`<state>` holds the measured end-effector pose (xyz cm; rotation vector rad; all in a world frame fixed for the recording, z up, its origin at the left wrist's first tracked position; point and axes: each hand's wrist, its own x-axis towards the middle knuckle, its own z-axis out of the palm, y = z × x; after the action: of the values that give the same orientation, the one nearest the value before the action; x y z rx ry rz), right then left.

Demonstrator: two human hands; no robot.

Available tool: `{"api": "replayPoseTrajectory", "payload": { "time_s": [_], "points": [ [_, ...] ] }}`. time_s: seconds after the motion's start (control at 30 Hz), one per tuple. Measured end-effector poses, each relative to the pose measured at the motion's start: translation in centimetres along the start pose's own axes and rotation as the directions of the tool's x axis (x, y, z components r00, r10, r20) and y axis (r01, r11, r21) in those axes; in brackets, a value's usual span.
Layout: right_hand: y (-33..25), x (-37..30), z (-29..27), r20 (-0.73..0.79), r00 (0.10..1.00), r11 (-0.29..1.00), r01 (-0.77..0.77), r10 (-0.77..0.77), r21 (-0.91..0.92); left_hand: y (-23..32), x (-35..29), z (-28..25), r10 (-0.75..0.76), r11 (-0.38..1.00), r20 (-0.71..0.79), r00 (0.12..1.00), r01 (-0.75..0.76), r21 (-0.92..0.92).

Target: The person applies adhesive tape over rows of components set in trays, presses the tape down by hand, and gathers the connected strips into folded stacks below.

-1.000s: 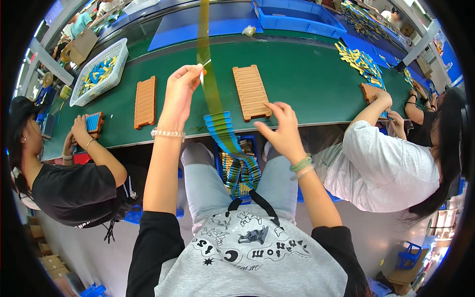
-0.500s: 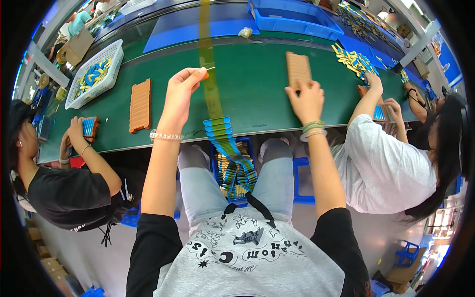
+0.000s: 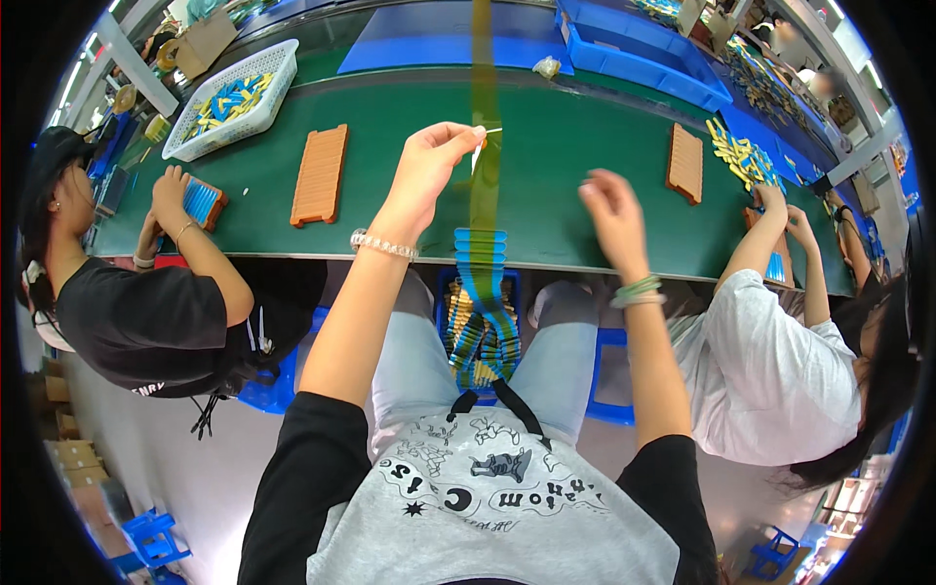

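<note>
My left hand (image 3: 434, 166) is closed in a pinch above the table, holding a small tool (image 3: 483, 144) with an orange part and thin pale tips; its exact kind is unclear. Beside it, a translucent yellow-brown tape (image 3: 484, 200) runs from the far side toward me. Blue flat pieces (image 3: 481, 247) stick to the tape in a row and hang over the table edge. My right hand (image 3: 616, 216) hovers over the green tabletop, fingers loosely bent and apart, holding nothing. Farther right lies an orange-brown ridged tray (image 3: 685, 164); another ridged tray (image 3: 320, 175) lies to the left.
Between my legs a blue bin (image 3: 514, 283) holds taped pieces. A white basket (image 3: 283, 83) of blue and yellow pieces stands far left. More pieces (image 3: 746, 156) lie far right. A blue tub (image 3: 643, 60) stands at the back. Co-workers sit on both sides, handling trays.
My right hand has let go of the ridged tray, now farther right, and has drawn back toward me. The left hand still holds the small tool. The whole view has shifted.
</note>
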<state>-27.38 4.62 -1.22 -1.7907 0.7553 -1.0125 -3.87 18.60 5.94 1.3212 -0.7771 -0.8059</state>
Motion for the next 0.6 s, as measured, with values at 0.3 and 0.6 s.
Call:
{"api": "replayPoseTrajectory", "payload": {
  "time_s": [0.3, 0.6],
  "points": [
    [-5.5, -4.8, 8.8, 0.379, 0.915, 0.95, -0.232, 0.139, 0.211, -0.7, -0.7, 0.1, 0.0, 0.998, 0.018, 1.0, 0.001, -0.065],
    [-11.0, -5.9, 5.5, 0.493, 0.799, 0.717, -0.563, 0.345, 0.411, -4.7, -9.2, -1.4, 0.093, 0.992, -0.094, 0.991, -0.084, 0.091]
  ]
}}
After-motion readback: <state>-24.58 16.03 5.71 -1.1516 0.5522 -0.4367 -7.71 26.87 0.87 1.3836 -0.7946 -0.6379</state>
